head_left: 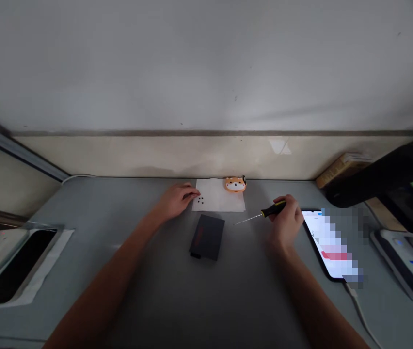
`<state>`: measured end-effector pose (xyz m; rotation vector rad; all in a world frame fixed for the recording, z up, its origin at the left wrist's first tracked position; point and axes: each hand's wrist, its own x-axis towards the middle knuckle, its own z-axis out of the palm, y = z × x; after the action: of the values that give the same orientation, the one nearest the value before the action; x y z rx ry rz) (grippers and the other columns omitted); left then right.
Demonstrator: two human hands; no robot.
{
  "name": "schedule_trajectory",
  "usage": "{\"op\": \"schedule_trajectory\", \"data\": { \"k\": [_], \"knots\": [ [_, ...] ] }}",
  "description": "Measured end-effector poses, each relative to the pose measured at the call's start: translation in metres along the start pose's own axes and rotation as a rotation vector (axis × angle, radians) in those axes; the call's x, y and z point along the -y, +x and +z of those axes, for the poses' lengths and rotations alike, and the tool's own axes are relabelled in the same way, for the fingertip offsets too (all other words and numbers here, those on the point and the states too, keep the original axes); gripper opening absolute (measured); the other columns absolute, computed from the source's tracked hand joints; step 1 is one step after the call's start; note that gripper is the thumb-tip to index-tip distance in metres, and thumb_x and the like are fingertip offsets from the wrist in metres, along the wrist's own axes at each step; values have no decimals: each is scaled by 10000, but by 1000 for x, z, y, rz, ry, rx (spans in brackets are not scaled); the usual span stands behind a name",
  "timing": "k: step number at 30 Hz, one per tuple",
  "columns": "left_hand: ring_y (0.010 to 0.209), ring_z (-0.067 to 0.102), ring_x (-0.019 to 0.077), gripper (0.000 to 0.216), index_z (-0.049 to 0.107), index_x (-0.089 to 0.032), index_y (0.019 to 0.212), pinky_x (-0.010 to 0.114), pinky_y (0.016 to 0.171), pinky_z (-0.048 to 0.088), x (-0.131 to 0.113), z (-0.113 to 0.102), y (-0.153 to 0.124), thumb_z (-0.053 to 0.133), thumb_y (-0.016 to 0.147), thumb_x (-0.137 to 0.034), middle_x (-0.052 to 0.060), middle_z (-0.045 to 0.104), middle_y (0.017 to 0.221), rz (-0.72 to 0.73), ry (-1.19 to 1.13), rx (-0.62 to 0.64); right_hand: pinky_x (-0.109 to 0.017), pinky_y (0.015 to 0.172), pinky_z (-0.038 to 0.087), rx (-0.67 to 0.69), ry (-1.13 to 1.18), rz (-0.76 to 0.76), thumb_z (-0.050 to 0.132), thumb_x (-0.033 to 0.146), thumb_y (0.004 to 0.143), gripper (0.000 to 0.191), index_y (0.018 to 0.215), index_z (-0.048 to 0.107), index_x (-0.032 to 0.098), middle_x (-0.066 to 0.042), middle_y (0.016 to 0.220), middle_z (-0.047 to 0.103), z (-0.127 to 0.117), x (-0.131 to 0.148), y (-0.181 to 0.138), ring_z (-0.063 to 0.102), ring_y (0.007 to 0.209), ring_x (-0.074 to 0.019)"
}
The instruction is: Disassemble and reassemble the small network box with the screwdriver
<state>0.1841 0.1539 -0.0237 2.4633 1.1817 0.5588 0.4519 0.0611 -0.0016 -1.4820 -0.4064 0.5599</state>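
My right hand [287,220] is wrapped round the black and yellow handle of a screwdriver [274,209]. Its thin metal shaft points left, with the tip in the space right of a dark flat rectangular box [208,237] that has faint red lettering. My left hand [175,199] reaches to the left edge of a white sheet of paper [217,201], thumb and forefinger pinched together. Whatever is between those fingertips is too small to make out. Several tiny dark screws [200,199] lie on the paper beside them. An orange and white animal-face case [235,184] rests on the paper's far right corner.
To the right, a lit phone [330,247] lies with a white cable [361,310] plugged in. Beyond it are a black cylinder [381,177], a box [344,167] and a white device with blue marks [406,266]. A dark phone [19,266] lies at left. A wall closes the back.
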Motion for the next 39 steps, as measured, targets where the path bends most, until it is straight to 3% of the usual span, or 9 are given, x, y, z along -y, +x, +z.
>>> {"op": "schedule_trajectory", "data": {
  "k": [13, 16, 19, 21, 24, 29, 32, 35, 39],
  "knots": [
    [888, 667, 194, 430, 756, -236, 1026, 349, 890, 534, -20, -3, -4, 377, 925, -59, 59, 658, 1015, 3, 24, 9, -216, 445, 354, -18, 30, 7, 505, 471, 733, 274, 626, 536, 221, 38, 575, 428, -2, 5, -2, 433, 531, -120],
    [894, 664, 196, 351, 747, -229, 1043, 353, 887, 542, -27, -9, -12, 420, 957, -134, 67, 654, 1037, -27, -12, -20, -226, 457, 353, -3, 20, -13, 491, 481, 759, 290, 635, 532, 222, 46, 585, 412, -2, 3, -1, 425, 530, -120],
    [972, 666, 204, 290, 675, -274, 1237, 333, 865, 570, -44, -20, -29, 571, 975, -343, 72, 660, 1200, -10, -182, 49, -240, 475, 337, 14, 12, -48, 485, 473, 790, 291, 645, 530, 225, 50, 595, 399, -4, 2, -2, 404, 536, -122],
    [1157, 640, 234, 524, 563, -342, 1410, 355, 949, 568, -57, -26, -42, 708, 910, -411, 64, 612, 1379, 71, -261, 219, -252, 495, 326, 26, 0, -107, 486, 447, 803, 276, 650, 535, 224, 47, 603, 404, -6, 2, -3, 402, 556, -128],
    [1344, 540, 311, 654, 586, -383, 1396, 432, 1023, 552, -73, -26, -55, 845, 795, -398, 59, 567, 1444, 114, -183, 312, -269, 533, 327, 50, -22, -239, 482, 412, 812, 274, 625, 535, 220, 39, 602, 422, -7, 5, -7, 413, 580, -134],
    [1096, 665, 369, 738, 643, -352, 1331, 447, 818, 608, -85, 2, -61, 904, 669, -550, 94, 665, 1199, -28, -4, 146, -276, 537, 336, 86, -87, -423, 470, 364, 830, 290, 587, 533, 218, 28, 572, 466, -9, 13, -17, 454, 554, -129],
    [883, 715, 326, 531, 662, -340, 1268, 432, 688, 576, -85, 14, -65, 761, 814, -597, 91, 710, 1097, -177, 5, 119, -270, 515, 322, 103, -119, -509, 469, 320, 841, 287, 580, 533, 219, 31, 541, 468, -13, 15, -19, 458, 518, -122],
    [874, 728, 292, 407, 619, -401, 1291, 421, 691, 562, -80, 5, -72, 671, 894, -476, 35, 748, 1051, -206, -140, 200, -261, 476, 297, 189, -183, -649, 491, 289, 851, 291, 570, 514, 222, 45, 484, 445, -20, 13, -20, 421, 452, -106],
    [999, 719, 277, 682, 510, -474, 1387, 445, 816, 590, -76, -17, -82, 778, 769, -370, -28, 719, 1209, -120, -322, 349, -246, 443, 298, 407, -293, -941, 497, 251, 898, 312, 587, 496, 222, 53, 444, 448, -25, 10, -23, 407, 400, -92]
  ]
}}
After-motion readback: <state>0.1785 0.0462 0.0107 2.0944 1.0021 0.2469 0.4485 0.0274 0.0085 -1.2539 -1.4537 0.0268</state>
